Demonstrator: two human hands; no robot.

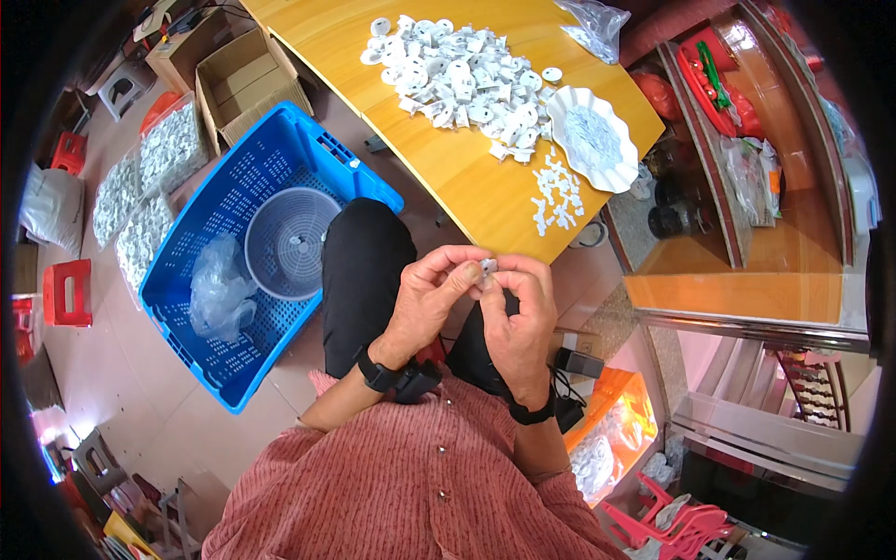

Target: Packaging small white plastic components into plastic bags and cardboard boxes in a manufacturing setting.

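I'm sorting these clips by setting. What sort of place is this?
Probably a small home or shopfront workshop for hand assembly. A heap of white plastic parts lies on the wooden table, a blue crate sits on the floor, and both hands pinch one small white piece.

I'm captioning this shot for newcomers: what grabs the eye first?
Both hands, left hand and right hand, pinch one small white part at centre. Beyond them a heap of white parts covers the wooden table. A blue crate sits on the floor at left.
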